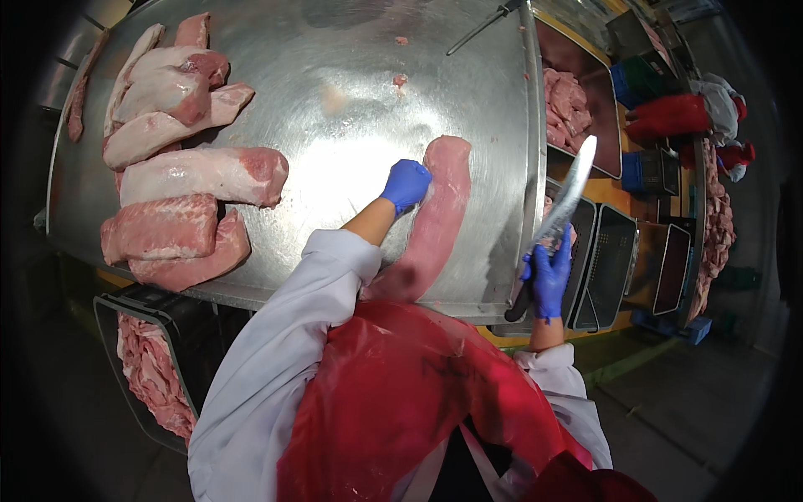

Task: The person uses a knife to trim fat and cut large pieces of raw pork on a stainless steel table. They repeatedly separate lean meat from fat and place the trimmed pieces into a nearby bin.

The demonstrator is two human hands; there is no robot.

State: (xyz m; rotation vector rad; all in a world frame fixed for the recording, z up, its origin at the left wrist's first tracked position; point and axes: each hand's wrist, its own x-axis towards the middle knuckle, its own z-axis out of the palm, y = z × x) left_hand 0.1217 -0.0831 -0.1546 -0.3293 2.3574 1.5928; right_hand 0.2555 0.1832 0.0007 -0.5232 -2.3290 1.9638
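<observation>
A long, pale pink pork loin point(443, 201) lies on the steel table point(335, 125) in front of me, its near end by my red apron. My left hand point(407, 184), in a blue glove, is closed in a fist beside the loin's upper left edge; whether anything is inside it is hidden. Off the table's right edge, my right hand point(549, 280), also blue-gloved, grips a knife point(573, 192). Its broad, curved blade points up and away from me, and the end of its black handle shows below the fingers.
Several large pork pieces point(205, 176) lie along the table's left side. A dark crate of meat trimmings point(155, 368) stands below left. To the right are a tub of meat point(569, 109) and black crates point(602, 268). A sharpening steel point(481, 29) lies far off. Co-workers point(719, 109) stand far right.
</observation>
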